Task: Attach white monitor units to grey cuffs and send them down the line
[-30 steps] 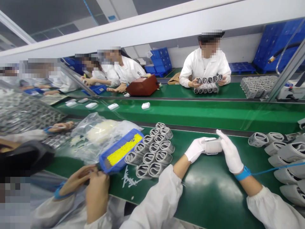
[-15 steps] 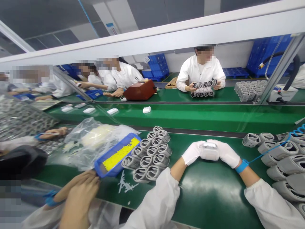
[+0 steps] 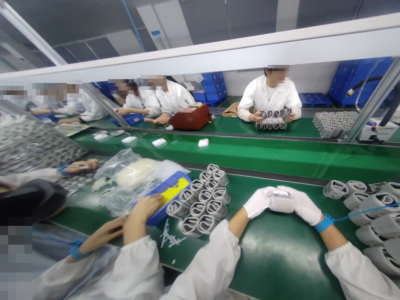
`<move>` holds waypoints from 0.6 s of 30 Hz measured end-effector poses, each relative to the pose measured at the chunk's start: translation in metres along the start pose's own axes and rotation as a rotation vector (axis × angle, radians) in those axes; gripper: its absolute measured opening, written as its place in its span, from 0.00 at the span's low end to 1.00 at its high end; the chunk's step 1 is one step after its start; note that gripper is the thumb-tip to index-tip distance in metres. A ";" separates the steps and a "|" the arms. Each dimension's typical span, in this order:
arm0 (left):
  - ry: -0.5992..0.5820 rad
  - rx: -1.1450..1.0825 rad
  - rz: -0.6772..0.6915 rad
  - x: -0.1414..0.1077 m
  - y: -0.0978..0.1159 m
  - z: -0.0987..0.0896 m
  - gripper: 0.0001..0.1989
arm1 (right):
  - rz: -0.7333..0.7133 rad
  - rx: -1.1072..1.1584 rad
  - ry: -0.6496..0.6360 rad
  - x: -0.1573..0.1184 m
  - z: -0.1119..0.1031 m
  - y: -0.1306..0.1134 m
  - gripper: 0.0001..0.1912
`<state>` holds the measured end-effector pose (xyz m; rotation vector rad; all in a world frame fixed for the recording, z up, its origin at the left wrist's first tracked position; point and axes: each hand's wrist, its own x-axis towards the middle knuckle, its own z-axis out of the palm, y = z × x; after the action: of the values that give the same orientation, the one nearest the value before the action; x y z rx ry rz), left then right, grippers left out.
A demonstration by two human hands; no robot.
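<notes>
Between both white-gloved hands is a wrist blood pressure monitor [image 3: 281,201], a pale casing with a rolled grey cuff, held just above the green bench. My left hand [image 3: 259,202] is closed on its left side. My right hand [image 3: 304,205], with a blue wrist strap, grips the right side. The fingers behind the device are partly hidden. Left of my hands stand several rolled grey cuffs [image 3: 206,196] in rows. More grey cuffs [image 3: 375,221] are piled by my right arm.
A co-worker's hand [image 3: 145,210] reaches over a blue tray [image 3: 184,177] of small yellow pieces. A clear plastic bag [image 3: 109,179] lies behind it. White casings [image 3: 203,143] sit on the green belt [image 3: 265,152]. Across it, a person [image 3: 268,98] holds several cuffs.
The co-worker's near hand has moved forward to the yellow pieces in the blue tray. The whole view has shifted slightly. My hands keep the same hold on the monitor.
</notes>
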<state>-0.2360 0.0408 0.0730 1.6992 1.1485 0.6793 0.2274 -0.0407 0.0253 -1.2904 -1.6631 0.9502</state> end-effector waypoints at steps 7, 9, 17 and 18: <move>0.304 -0.055 -0.065 -0.029 -0.039 -0.109 0.27 | 0.023 -0.030 0.062 0.005 0.004 0.021 0.29; 0.345 -0.102 -0.069 -0.031 -0.040 -0.112 0.27 | 0.012 -0.050 0.072 0.008 0.001 0.023 0.30; 0.156 -0.441 0.005 -0.010 0.013 0.010 0.16 | 0.122 0.114 0.194 0.009 0.004 0.016 0.28; 0.126 -0.490 0.018 0.000 0.020 0.045 0.17 | 0.142 0.168 0.232 0.011 0.007 0.014 0.29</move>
<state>-0.1910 0.0207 0.0735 1.2662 0.9531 0.9989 0.2242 -0.0279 0.0112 -1.3614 -1.3011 0.9619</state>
